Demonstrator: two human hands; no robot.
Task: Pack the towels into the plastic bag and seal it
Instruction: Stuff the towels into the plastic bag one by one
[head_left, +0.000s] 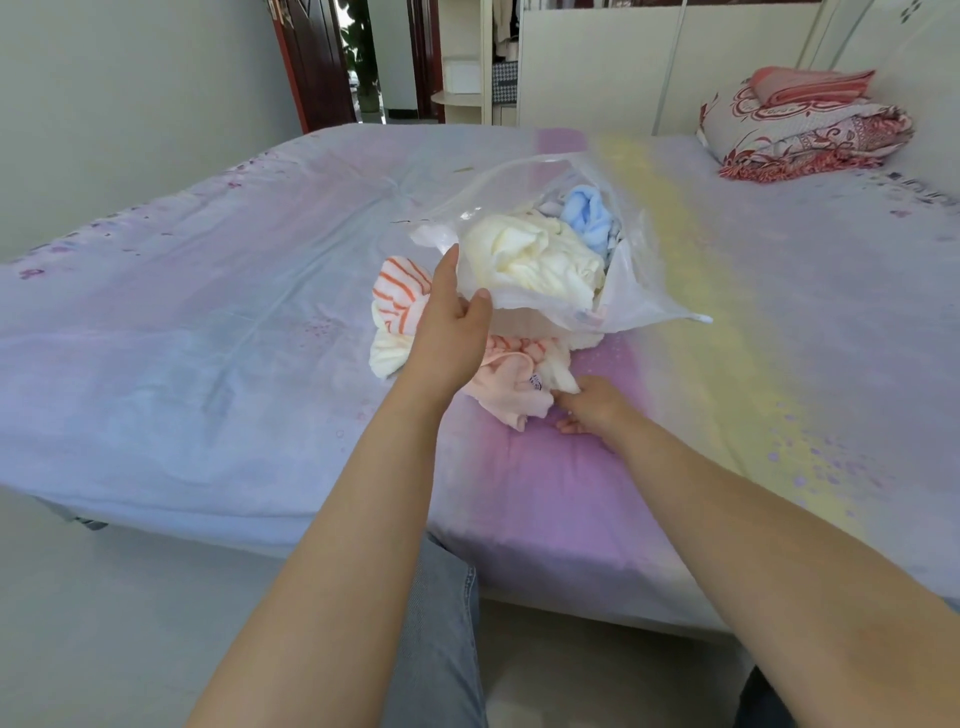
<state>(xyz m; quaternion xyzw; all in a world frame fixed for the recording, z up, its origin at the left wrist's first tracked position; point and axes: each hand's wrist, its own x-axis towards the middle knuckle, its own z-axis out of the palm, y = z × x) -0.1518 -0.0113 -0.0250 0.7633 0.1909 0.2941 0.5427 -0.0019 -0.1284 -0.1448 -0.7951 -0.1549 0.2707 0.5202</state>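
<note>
A clear plastic bag (631, 291) lies on the bed with its mouth facing me. Inside it are a cream towel (530, 254) and a light blue towel (589, 213). My left hand (452, 317) pinches the near rim of the bag's mouth and holds it up. Beside and under the bag lie an orange-striped towel (397, 296) and a pale pink towel (511, 387). My right hand (589, 408) rests on the sheet and grips a white edge of the loose towels; its fingertips are hidden in the cloth.
The bed (208, 338) has a pastel sheet of blue, purple and yellow bands, with its near edge just before my legs. Folded red-patterned bedding (800, 130) is stacked at the far right corner. A doorway and a wardrobe stand beyond the bed.
</note>
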